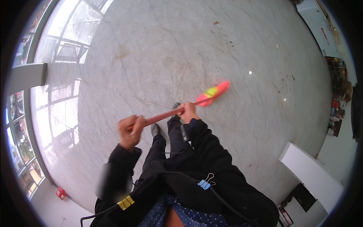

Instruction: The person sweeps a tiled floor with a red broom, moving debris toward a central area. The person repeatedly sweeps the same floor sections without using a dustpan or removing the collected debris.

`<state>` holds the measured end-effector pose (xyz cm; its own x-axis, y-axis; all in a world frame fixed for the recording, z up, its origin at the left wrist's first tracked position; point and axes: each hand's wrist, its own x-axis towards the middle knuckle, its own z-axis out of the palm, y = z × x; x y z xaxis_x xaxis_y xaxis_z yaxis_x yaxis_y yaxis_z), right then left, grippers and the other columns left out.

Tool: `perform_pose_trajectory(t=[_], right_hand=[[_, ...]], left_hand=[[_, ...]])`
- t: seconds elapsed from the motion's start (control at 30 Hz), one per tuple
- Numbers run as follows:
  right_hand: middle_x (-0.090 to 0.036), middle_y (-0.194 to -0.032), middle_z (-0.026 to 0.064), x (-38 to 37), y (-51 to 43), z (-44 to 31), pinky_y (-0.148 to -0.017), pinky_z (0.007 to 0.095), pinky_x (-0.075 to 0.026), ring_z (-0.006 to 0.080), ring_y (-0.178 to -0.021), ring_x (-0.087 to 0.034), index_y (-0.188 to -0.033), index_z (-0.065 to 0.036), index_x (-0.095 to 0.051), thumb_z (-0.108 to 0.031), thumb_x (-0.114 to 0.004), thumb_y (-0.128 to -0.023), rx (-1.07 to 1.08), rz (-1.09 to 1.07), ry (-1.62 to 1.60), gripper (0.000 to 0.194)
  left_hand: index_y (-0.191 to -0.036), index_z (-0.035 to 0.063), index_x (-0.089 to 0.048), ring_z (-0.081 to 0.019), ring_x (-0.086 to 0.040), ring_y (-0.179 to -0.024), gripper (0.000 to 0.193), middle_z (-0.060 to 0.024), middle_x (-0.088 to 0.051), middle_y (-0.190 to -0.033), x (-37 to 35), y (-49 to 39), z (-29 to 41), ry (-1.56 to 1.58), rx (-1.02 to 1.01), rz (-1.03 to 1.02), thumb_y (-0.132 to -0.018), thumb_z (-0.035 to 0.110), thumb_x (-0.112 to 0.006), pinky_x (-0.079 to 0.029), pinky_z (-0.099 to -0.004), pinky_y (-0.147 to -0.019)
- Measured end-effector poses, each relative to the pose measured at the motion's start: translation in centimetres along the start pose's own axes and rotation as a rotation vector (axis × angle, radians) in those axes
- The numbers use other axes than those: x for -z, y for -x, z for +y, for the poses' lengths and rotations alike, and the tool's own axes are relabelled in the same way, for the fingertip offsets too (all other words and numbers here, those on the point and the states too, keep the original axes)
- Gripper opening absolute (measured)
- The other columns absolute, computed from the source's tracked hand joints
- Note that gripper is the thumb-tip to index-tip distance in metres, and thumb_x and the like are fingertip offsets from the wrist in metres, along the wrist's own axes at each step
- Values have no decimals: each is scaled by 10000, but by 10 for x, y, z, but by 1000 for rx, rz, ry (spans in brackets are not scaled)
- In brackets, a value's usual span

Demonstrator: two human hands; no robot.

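Note:
A broom with a reddish handle (161, 116) runs aslant in front of my legs. My left hand (131, 131) is wrapped around the handle's upper end. Lower down the same handle, my right hand (188, 111) grips it just above the head. The pink broom head (222, 87), with a yellow-green band across its middle, is near the floor to the right of my feet; motion blurs it, and I cannot tell whether its bristles touch. Below my hands, my dark shoes (155, 130) stand on the grey marbled floor (147, 62).
Dark debris specks (231, 44) and small scraps (216, 23) lie on the floor ahead. Windows and a pillar (27, 74) border the left, with a red stool (61, 193) below. At right are a white pillar (309, 173), piled boxes and clutter (337, 105), and a large white panel (317, 31).

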<state>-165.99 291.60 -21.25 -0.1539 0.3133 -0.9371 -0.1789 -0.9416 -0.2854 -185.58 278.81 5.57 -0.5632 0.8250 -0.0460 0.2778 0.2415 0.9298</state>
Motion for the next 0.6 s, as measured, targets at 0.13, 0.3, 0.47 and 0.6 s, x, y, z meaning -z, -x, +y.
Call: perform_pose_trajectory(t=[0.13, 0.3, 0.47, 0.6], right_hand=[[-624, -744, 117, 88, -28, -43, -514, 436, -474, 284, -660, -652, -805, -63, -618, -152, -624, -852, -54, 347, -138, 101], [-516, -717, 49, 71, 24, -65, -550, 373, -466, 215, -595, -521, -782, -103, -460, -66, -451, -857, 52, 265, -272, 84], [-490, -697, 50, -30, 84, -59, -526, 377, -434, 195, -575, -497, -786, -87, -448, -60, -475, -876, 39, 20, -321, 98], [-492, -699, 66, -112, 111, -43, -546, 366, -435, 183, -587, -484, -770, -69, -450, -65, -481, -890, -42, -220, -259, 123]], left_hand=[[-870, -24, -723, -39, -472, -624, 209, 15, -572, -648, -69, 9, -24, 194, 421, -88, -965, 146, -646, -380, -250, -531], [-879, -25, -737, -83, -520, -549, 223, -32, -588, -610, -51, 0, 10, 60, 272, -176, -947, 129, -591, -391, -259, -507], [-724, -19, -668, -169, -505, -482, 87, -81, -525, -569, 11, -10, 77, -108, -157, -15, -789, -8, -610, -390, -313, -478], [-672, -12, -607, -223, -503, -488, 59, -76, -478, -547, 46, -10, 129, -216, -444, 77, -657, 40, -628, -390, -335, -468]])
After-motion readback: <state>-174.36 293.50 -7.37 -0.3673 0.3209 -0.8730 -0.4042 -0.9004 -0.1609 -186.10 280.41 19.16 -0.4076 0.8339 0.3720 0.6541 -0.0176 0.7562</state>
